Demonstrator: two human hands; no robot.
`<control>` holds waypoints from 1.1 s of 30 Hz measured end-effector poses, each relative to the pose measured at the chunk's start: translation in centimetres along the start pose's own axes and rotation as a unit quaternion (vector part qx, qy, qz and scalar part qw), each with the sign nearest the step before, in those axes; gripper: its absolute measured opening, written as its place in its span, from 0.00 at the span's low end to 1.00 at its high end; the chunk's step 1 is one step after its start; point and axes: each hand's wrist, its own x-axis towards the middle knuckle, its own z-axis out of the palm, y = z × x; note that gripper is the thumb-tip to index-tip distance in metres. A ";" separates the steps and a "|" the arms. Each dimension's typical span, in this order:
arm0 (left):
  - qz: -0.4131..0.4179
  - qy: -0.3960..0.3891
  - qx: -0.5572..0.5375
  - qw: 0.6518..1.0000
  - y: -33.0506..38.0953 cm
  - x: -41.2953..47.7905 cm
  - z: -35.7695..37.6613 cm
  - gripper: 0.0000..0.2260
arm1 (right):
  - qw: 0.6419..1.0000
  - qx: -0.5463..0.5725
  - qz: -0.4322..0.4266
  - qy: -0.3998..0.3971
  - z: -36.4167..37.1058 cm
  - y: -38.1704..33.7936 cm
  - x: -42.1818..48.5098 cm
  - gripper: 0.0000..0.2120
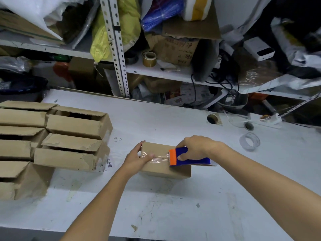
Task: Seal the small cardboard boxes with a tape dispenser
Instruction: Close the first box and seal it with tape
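- The small cardboard box (161, 168) is lying near the middle of the white table (173, 206).
- The left hand (137, 156) is gripping the box's left end, its thumb pressing down the clear tape (159, 158).
- The right hand (196, 146) is clasping the blue and orange tape dispenser (191, 160) on the box's top, towards its right end.
- Open boxes (69, 136) are sitting stacked at the left.
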 end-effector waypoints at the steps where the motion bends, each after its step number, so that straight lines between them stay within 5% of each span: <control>1: 0.000 0.001 -0.001 1.000 0.0 0.1 0.0 0.32 | 1.000 0.005 0.007 -0.002 0.2 1.2 -0.6 0.25; 15: -0.017 0.002 0.025 1.000 0.1 0.6 0.0 0.30 | 0.995 0.044 0.091 0.020 3.6 11.5 -5.0 0.24; 33: -0.026 -0.005 -0.003 1.000 0.7 -0.2 0.4 0.31 | 0.987 0.005 0.083 0.138 9.8 7.1 0.2 0.21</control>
